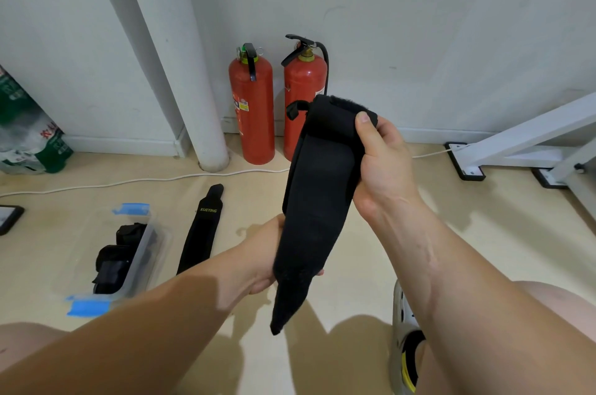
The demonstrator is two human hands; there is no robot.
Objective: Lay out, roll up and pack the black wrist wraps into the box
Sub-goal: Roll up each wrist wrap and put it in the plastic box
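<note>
I hold a black wrist wrap (317,201) up in the air, hanging lengthwise in front of me. My right hand (382,162) grips its folded upper end, thumb on top. My left hand (267,252) holds its lower part from behind, mostly hidden by the fabric; the tapered tail dangles below. A second black wrist wrap (201,230) with yellow lettering lies flat on the floor. To its left stands a clear plastic box (145,246) with blue clips, holding rolled black wraps (113,265).
Two red fire extinguishers (253,110) stand against the wall beside a white pipe (193,88). A white cable (145,181) crosses the floor. A white metal frame (516,143) stands at the right, wrapped bottles (29,136) at the left. My shoe (403,346) is bottom right.
</note>
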